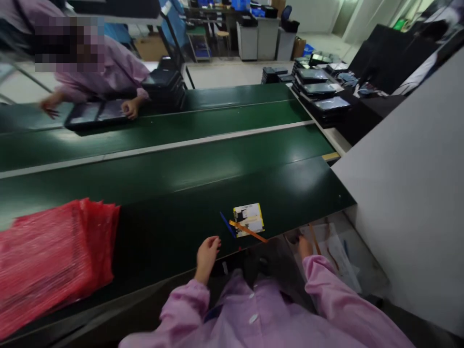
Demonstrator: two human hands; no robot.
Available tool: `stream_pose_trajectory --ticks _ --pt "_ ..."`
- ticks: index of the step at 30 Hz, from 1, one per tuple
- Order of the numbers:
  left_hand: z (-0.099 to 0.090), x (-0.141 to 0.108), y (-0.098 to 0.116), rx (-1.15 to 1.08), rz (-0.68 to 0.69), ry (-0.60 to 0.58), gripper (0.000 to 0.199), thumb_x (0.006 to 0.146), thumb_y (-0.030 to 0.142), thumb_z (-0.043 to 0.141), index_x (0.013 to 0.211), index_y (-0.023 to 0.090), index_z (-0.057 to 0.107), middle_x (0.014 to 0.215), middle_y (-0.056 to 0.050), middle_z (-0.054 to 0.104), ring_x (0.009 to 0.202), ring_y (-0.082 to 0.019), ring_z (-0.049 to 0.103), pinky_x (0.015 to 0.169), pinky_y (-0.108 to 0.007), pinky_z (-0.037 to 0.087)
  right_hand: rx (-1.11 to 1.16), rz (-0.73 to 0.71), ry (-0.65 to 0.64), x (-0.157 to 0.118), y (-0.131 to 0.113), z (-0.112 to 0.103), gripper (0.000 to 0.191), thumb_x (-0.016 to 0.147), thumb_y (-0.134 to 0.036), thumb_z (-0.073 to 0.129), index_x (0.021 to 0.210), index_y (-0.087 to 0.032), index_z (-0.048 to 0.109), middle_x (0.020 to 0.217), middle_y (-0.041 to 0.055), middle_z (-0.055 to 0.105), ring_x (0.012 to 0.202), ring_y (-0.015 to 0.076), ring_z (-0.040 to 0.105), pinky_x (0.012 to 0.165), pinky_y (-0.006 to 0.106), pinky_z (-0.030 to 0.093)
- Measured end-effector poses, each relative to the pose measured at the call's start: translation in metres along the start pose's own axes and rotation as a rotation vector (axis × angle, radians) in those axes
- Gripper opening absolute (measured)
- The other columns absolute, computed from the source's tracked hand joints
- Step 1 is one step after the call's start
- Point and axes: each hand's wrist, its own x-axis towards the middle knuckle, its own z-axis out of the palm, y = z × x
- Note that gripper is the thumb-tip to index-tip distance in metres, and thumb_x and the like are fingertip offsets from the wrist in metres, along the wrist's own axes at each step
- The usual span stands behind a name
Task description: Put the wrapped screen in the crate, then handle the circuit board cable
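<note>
My left hand (pixel 208 253) hovers at the front edge of the green bench, fingers loosely curled, with whatever lies between them too small to make out. My right hand (pixel 305 245) is lower, over an open drawer (pixel 366 241) below the bench edge; its fingers are partly hidden and blurred. Between the hands, on the bench, lies a white and yellow card (pixel 255 212). An orange strip (pixel 253 234) crosses the card, one end reaching the bench edge. Left of the card is a blue pen (pixel 227 224). Inside the drawer are a clear bag (pixel 339 256) and another orange strip (pixel 314 239).
Red bubble bags (pixel 54 256) are piled at the left. Across the green bench (pixel 174 169), a person in pink (pixel 108 67) handles black trays (pixel 99 115) beside a black stack (pixel 165 87). More device stacks (pixel 319 89) stand back right. A grey panel (pixel 409 169) bounds the right side.
</note>
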Motion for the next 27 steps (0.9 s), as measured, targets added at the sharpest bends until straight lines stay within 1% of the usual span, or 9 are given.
stream_pose_trajectory --ticks 5,8,10,13,16,19,21,23,27 --pt "0.028 0.036 0.032 0.265 0.014 0.042 0.026 0.090 0.039 0.060 0.094 0.013 0.063 0.089 -0.004 0.066 0.081 -0.017 0.064 0.078 -0.038 0.054 0.240 0.030 0.124 -0.019 -0.017 -0.021 0.041 0.089 -0.052 0.048 0.084 -0.015 0.063 0.089 0.0111 0.068 0.085 0.0240 0.063 0.081 0.042 0.049" --pt "0.024 0.050 0.048 0.363 0.024 0.058 0.021 0.087 0.034 0.064 0.086 0.013 0.063 0.088 -0.004 0.066 0.084 -0.019 0.063 0.081 -0.040 0.052 0.411 0.009 0.173 -0.044 -0.039 -0.039 0.053 0.081 -0.067 0.044 0.085 -0.017 0.062 0.086 0.0139 0.069 0.081 0.0273 0.064 0.078 0.043 0.050" --pt "0.013 0.047 0.059 0.373 0.097 0.050 0.018 0.087 0.031 0.064 0.084 0.013 0.062 0.087 -0.004 0.065 0.085 -0.019 0.063 0.082 -0.040 0.051 0.527 0.013 0.172 -0.060 -0.063 -0.052 0.053 0.080 -0.068 0.046 0.088 -0.017 0.061 0.080 0.0112 0.068 0.070 0.0251 0.064 0.068 0.040 0.052" --pt "-0.010 0.018 0.078 0.318 0.318 0.009 0.013 0.087 0.027 0.058 0.087 0.014 0.059 0.089 -0.005 0.066 0.088 -0.019 0.064 0.082 -0.033 0.050 0.707 -0.006 0.101 -0.079 -0.114 -0.077 0.045 0.084 -0.061 0.051 0.092 -0.018 0.060 0.074 0.0067 0.068 0.062 0.0214 0.064 0.053 0.034 0.053" --pt "-0.034 -0.035 0.101 0.251 0.554 -0.130 0.012 0.085 0.029 0.058 0.088 0.017 0.059 0.080 -0.001 0.067 0.075 -0.015 0.065 0.073 -0.025 0.051 1.038 -0.064 -0.108 -0.092 -0.173 -0.113 0.036 0.076 -0.051 0.070 0.093 -0.019 0.065 0.078 0.0050 0.071 0.066 0.0197 0.067 0.057 0.033 0.057" --pt "-0.057 -0.088 0.124 0.212 0.765 -0.214 0.012 0.084 0.030 0.059 0.091 0.020 0.063 0.084 0.000 0.069 0.072 -0.013 0.064 0.068 -0.023 0.051 1.148 -0.217 -0.206 -0.106 -0.219 -0.153 0.027 0.076 -0.042 0.075 0.092 -0.020 0.069 0.074 0.0028 0.072 0.064 0.0170 0.066 0.060 0.031 0.058" --pt "-0.069 -0.111 0.135 0.186 1.031 -0.190 0.012 0.087 0.025 0.057 0.096 0.020 0.063 0.084 -0.002 0.070 0.070 -0.012 0.065 0.065 -0.021 0.051 1.054 -0.344 -0.129 -0.116 -0.236 -0.174 0.020 0.080 -0.037 0.072 0.092 -0.022 0.071 0.078 0.0030 0.072 0.067 0.0164 0.066 0.061 0.029 0.057" --pt "-0.079 -0.123 0.142 0.190 1.220 -0.162 0.013 0.090 0.021 0.056 0.101 0.020 0.062 0.082 -0.002 0.070 0.066 -0.010 0.065 0.060 -0.018 0.050 0.909 -0.475 -0.007 -0.123 -0.246 -0.189 0.012 0.083 -0.032 0.069 0.092 -0.024 0.073 0.085 0.0033 0.073 0.072 0.0161 0.066 0.062 0.027 0.056" --pt "-0.088 -0.130 0.145 0.271 1.349 -0.116 0.012 0.093 0.021 0.053 0.103 0.019 0.060 0.077 -0.002 0.069 0.060 -0.010 0.064 0.055 -0.017 0.050 0.765 -0.655 0.120 -0.131 -0.254 -0.201 0.009 0.085 -0.026 0.066 0.091 -0.026 0.073 0.084 0.0017 0.073 0.071 0.0149 0.064 0.060 0.024 0.053"
